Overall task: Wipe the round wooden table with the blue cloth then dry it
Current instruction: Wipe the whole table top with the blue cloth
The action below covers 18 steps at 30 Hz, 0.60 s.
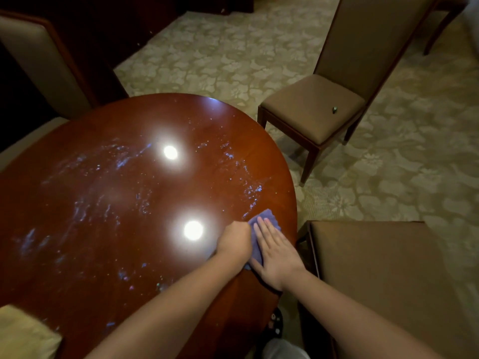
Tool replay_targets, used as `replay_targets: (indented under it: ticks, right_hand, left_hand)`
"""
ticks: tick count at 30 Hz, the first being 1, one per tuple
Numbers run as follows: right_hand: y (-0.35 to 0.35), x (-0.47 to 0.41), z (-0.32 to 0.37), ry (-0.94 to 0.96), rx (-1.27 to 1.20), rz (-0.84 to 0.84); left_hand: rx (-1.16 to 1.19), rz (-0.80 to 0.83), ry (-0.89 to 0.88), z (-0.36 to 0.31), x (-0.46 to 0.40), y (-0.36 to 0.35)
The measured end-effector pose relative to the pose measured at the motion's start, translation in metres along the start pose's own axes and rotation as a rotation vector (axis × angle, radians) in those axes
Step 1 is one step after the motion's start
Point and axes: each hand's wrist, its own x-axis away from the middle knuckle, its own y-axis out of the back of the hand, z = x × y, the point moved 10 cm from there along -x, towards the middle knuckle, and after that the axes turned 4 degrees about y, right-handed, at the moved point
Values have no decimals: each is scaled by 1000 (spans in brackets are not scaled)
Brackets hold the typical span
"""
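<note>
At lower right of the frame the right hand [276,252] lies flat, fingers straight and together, pressing the blue cloth [259,237] onto the round wooden table [103,203] near its right edge. Just beside it the left hand [234,242] is curled into a fist, gripping the cloth's left side. Wet streaks glisten across the tabletop. A brown upholstered chair [316,110] stands at upper right on patterned carpet [233,53].

Both forearms bare, no sleeves, no rings on left hand [234,240] or right hand [276,251].
</note>
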Motion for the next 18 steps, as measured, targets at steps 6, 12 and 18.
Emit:
replay_targets:
  ticks: [6,12,18]
  right_hand:
    - [38,-29,-29,6,96,8]
    - [21,-13,-41,13,-7,-32]
    - [46,-43,-73,17,38,-77]
  left_hand:
    - [61,-48,105,-6,-26,23]
    - [4,-14,30,-30,-24,9]
    - [43,-49,44,-47,-51,30]
